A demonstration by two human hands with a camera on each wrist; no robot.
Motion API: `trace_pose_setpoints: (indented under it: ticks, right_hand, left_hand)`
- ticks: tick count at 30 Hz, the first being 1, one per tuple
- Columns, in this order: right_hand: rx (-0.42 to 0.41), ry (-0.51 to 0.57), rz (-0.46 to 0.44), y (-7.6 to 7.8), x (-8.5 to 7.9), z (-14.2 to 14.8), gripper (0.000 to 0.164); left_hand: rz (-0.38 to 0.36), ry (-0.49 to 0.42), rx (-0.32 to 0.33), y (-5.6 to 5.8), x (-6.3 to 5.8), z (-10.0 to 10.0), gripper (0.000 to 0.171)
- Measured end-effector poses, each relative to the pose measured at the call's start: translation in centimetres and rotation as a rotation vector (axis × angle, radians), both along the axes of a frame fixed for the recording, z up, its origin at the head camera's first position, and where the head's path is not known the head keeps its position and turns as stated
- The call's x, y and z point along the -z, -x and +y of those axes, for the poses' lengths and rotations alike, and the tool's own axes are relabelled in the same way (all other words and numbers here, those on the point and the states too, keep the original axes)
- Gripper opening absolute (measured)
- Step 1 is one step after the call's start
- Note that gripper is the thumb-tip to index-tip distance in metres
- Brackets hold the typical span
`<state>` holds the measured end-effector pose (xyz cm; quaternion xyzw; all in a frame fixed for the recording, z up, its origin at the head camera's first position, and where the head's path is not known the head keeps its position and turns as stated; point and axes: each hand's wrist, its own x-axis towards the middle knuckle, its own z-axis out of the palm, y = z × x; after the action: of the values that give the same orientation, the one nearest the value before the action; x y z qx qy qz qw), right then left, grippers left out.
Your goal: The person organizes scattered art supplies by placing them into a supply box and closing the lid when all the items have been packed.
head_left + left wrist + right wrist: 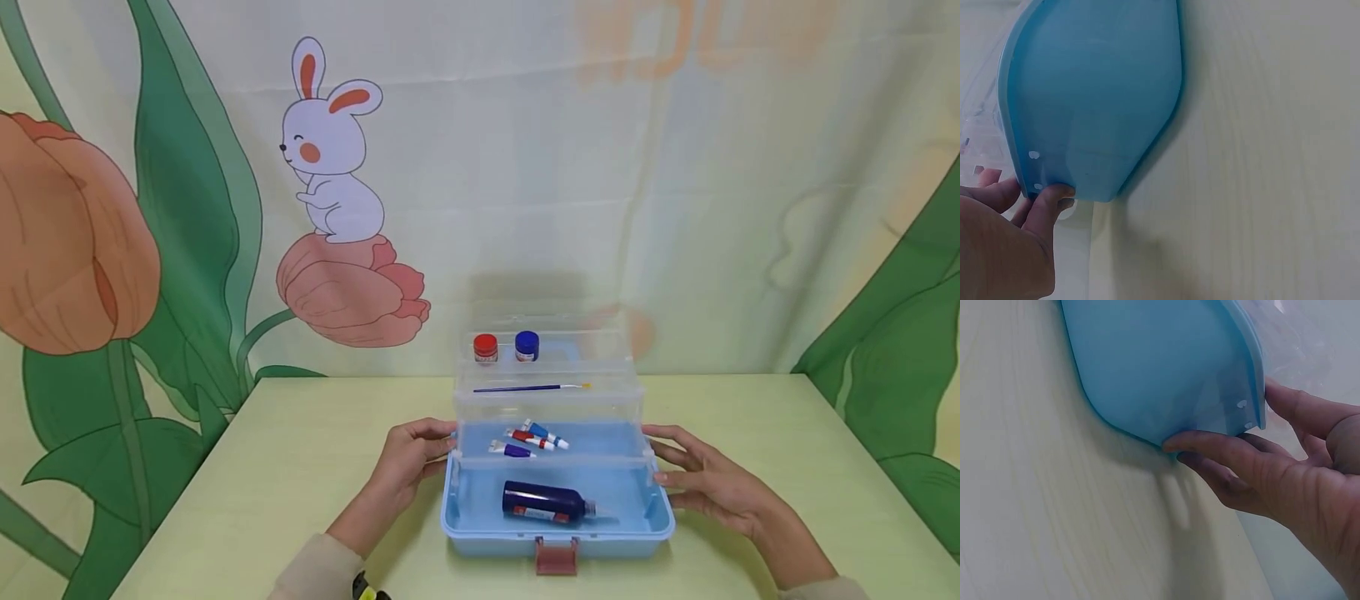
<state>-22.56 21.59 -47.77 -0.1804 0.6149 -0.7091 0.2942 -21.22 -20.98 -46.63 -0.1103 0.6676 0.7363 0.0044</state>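
In the head view, a light blue storage box (557, 546) with fold-out clear trays (480, 408) sits opened on the table. Its bottom holds a dark paint bottle (547, 502) lying on its side. Three small paint tubes (537, 437), a paintbrush (525, 388), a red-lidded jar (485, 347) and a blue-lidded jar (527, 346) lie or stand in the tiers. My left hand (405, 467) grips the box's rear left corner, fingers and thumb about its edge. At the rear right side, my right hand (712, 479) holds the wall and rim.
The pale table (300, 458) stretches out on both sides of the box. Behind it hangs a printed cloth (510, 167) with a rabbit and tulips. A reddish latch (557, 557) hangs at the box's front.
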Motion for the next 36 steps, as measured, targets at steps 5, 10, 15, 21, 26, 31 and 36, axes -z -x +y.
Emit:
trace_pose_setpoints:
  ticks: [5, 10, 15, 21, 26, 31, 36]
  right_hand:
    - [0.008, -0.004, 0.007, 0.6, 0.2, -0.2, 0.059]
    - [0.025, -0.017, 0.033, 1.5, 0.3, -0.6, 0.054]
    - [0.05, -0.019, 0.03, 2.2, 0.5, -1.1, 0.05]
    - [0.048, -0.014, 0.03, 2.0, 0.7, -1.4, 0.052]
    - [0.06, -0.044, 0.059, 2.1, 0.7, -1.9, 0.057]
    - [0.068, -0.053, 0.056, 1.8, 0.7, -2.3, 0.062]
    - [0.069, -0.051, 0.062, 1.5, 0.5, -2.2, 0.062]
  left_hand:
    - [0.003, -0.016, -0.005, 0.5, 0.1, -0.1, 0.017]
    - [0.013, -0.033, -0.024, 1.4, 0.3, -0.3, 0.018]
    - [0.025, -0.067, -0.046, 2.0, 0.5, -0.2, 0.024]
    - [0.023, -0.096, 0.006, 1.5, 0.4, -0.6, 0.006]
    - [-0.013, -0.072, 0.062, 0.4, -0.4, -1.5, 0.022]
    - [-0.058, 0.087, 0.111, -0.5, -1.1, -2.0, 0.029]
    - [-0.024, 0.077, 0.079, -0.6, -0.8, -1.6, 0.034]
